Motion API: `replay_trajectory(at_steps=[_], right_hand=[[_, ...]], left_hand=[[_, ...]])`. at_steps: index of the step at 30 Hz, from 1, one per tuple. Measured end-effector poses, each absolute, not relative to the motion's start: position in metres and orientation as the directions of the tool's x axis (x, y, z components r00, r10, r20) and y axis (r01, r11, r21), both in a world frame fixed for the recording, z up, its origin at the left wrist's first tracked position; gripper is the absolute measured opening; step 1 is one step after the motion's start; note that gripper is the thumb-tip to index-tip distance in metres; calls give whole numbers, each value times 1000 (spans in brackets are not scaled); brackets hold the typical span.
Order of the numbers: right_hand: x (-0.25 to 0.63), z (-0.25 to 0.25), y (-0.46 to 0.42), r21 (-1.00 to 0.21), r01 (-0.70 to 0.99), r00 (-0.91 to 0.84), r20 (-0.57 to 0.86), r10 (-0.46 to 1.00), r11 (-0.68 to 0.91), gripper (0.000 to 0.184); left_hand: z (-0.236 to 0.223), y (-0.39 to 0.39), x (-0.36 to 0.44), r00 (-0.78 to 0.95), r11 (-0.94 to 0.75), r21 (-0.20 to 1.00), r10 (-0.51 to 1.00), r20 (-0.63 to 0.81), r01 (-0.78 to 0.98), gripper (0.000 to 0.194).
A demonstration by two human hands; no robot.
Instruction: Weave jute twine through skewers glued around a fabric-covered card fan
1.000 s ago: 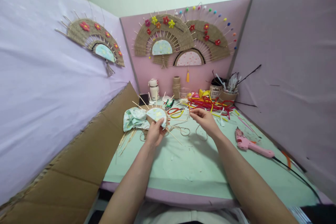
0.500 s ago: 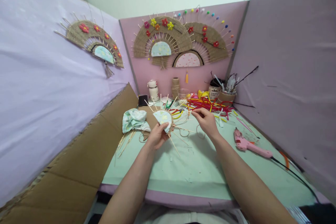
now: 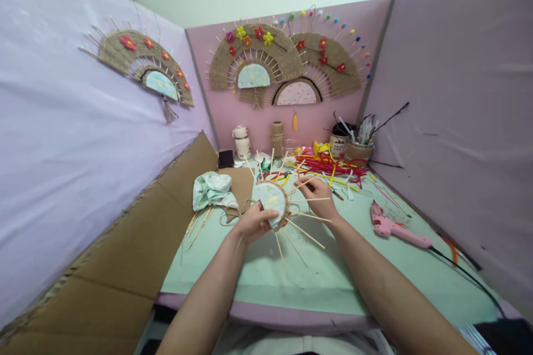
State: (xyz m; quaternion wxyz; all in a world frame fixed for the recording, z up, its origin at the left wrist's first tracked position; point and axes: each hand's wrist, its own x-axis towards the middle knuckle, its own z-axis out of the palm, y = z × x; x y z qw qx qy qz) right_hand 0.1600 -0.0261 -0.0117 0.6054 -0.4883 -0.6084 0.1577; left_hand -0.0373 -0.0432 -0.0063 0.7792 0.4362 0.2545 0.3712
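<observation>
My left hand (image 3: 255, 222) grips a small half-round fan base (image 3: 272, 202), thumb across its pale blue floral cloth face. Brown cord edges its curve, and thin wooden sticks (image 3: 310, 199) fan outward from it in several directions. Close to the fan's right side, my right hand (image 3: 317, 195) is closed in a pinch behind the sticks. Thin brown twine appears to run between its fingertips, though the grip is partly hidden. Loose twine (image 3: 228, 213) lies curled on the table to the left of the fan.
Crumpled floral cloth (image 3: 213, 189), cardboard (image 3: 242, 186) and loose sticks (image 3: 201, 227) lie left. Red and yellow pipe cleaners (image 3: 328, 165) and pliers (image 3: 275, 176) are behind. A corded pink glue gun (image 3: 395, 228) rests right. A twine spool (image 3: 277, 138) and white bottle (image 3: 241, 142) stand behind.
My left hand has brought the fan base right and nearer to me, turning it so its sticks now reach in front of my right hand. My right hand stays pinched, slightly lower.
</observation>
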Motion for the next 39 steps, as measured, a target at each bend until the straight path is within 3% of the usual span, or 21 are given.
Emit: replay_trajectory(at_steps=[5, 9, 13, 25, 33, 39], right_hand=[[159, -11, -27, -743, 459, 155, 607, 780, 487, 23], [157, -11, -28, -741, 451, 154, 613, 775, 497, 21], [155, -9, -31, -738, 450, 152, 618, 772, 502, 21], [157, -8, -32, -678, 462, 116, 686, 719, 572, 19], [156, -7, -34, -705, 447, 127, 660, 740, 551, 18], [160, -7, -31, -720, 455, 109, 629, 769, 525, 20]], left_hand=[[-10, -41, -41, 608, 375, 846, 790, -78, -379, 45], [-8, -40, -37, 582, 458, 790, 797, -161, -407, 35], [-7, -40, -33, 514, 430, 771, 843, -156, -470, 28], [-7, -40, -33, 493, 404, 824, 851, -180, -397, 32], [-4, -41, -34, 488, 386, 856, 852, -188, -343, 34], [-1, -39, -34, 407, 336, 853, 899, -164, -398, 27]])
